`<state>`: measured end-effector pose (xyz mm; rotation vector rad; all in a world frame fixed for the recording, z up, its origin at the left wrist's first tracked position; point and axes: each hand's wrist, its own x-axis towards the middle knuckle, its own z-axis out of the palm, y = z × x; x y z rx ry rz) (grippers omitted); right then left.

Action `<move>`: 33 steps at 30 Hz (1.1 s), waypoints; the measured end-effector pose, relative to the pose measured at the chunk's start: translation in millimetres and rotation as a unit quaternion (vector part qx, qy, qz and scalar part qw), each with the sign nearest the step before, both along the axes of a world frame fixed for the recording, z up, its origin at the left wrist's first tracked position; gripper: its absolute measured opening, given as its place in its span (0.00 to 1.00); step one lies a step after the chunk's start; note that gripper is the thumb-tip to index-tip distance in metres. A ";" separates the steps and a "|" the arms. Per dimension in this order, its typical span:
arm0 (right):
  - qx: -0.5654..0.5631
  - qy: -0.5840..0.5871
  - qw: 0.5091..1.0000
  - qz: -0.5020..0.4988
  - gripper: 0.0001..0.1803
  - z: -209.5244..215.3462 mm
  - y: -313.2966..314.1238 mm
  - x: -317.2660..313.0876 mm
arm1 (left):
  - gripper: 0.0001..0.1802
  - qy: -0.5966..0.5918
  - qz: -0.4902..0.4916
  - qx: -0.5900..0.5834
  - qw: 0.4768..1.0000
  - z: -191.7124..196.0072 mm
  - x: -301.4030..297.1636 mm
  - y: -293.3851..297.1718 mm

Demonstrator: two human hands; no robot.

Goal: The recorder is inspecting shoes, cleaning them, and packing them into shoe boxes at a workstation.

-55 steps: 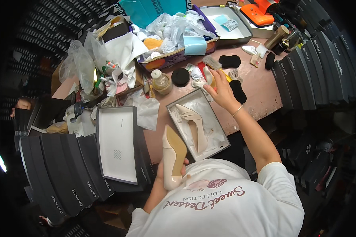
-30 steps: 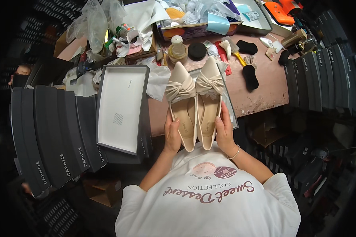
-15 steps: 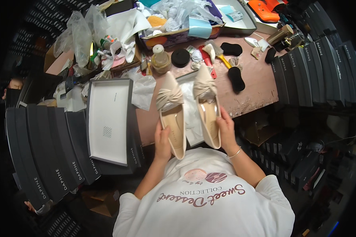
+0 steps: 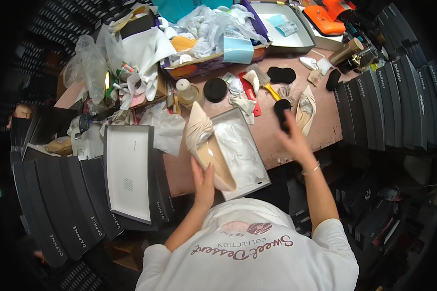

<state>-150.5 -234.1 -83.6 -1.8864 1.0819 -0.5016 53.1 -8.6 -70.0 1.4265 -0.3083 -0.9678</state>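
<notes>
My left hand point(image 4: 203, 182) grips a cream pointed-toe shoe point(image 4: 212, 160) by its heel end, toe pointing away from me. The shoe has a knotted upper and overlaps the left side of an open shoebox point(image 4: 263, 170) lined with white tissue paper point(image 4: 238, 155). My right hand point(image 4: 296, 140) reaches forward with its fingers apart, at the near end of a black peanut-shaped sponge point(image 4: 280, 110); whether it touches the sponge, I cannot tell. To its right on the table lies the matching cream shoe point(image 4: 306, 112), toe away from me.
An upturned box lid point(image 4: 127, 194) leans at left beside a row of dark shoeboxes point(image 4: 43, 208); more shoeboxes point(image 4: 374, 102) line the right. Further back are a bottle point(image 4: 187, 92), a round black sponge point(image 4: 215, 90), a yellow-handled brush point(image 4: 272, 91) and a carton of plastic bags point(image 4: 213, 58).
My right hand has set its shoe down at the right of the table and now reaches toward the black sponge. The left hand still holds its shoe, and more of the box shows.
</notes>
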 end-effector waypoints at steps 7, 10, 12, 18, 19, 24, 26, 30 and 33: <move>0.124 -0.020 0.991 -0.045 0.42 26.1 82.6 -11.3 | 0.27 -0.129 -0.344 0.025 0.930 -7.4 -3.1 -76.4; 0.117 -0.022 0.991 -0.064 0.39 38.9 61.3 -62.7 | 0.19 -0.414 -0.473 0.035 0.777 -57.5 -20.1 -59.8; 0.057 0.010 0.997 -0.060 0.38 54.1 60.1 -70.8 | 0.15 -0.433 -0.456 0.069 0.774 -86.7 -55.1 -48.8; 0.278 -0.220 0.927 -0.122 0.39 59.1 98.8 -71.7 | 0.13 -0.280 -0.236 -0.001 0.930 -73.0 -4.7 -63.5; 0.299 -0.259 0.911 -0.114 0.40 62.1 103.0 -69.8 | 0.12 -0.252 -0.232 0.096 0.935 -54.3 22.1 -68.0; 0.431 -0.334 0.828 0.129 0.50 118.7 120.0 -55.8 | 0.07 -0.182 -0.058 -0.035 0.981 -18.1 59.5 -80.5; 0.461 -0.295 0.814 0.196 0.50 138.3 129.6 -52.7 | 0.06 -0.164 -0.026 -0.082 0.983 14.8 49.4 -84.6; 0.379 -0.207 0.887 0.164 0.39 136.8 149.6 -29.2 | 0.09 -0.169 -0.033 -0.186 0.967 54.7 19.1 -54.1; 0.282 -0.135 0.938 0.148 0.37 113.7 150.0 -5.5 | 0.18 -0.195 -0.086 -0.123 0.969 33.9 28.5 -9.3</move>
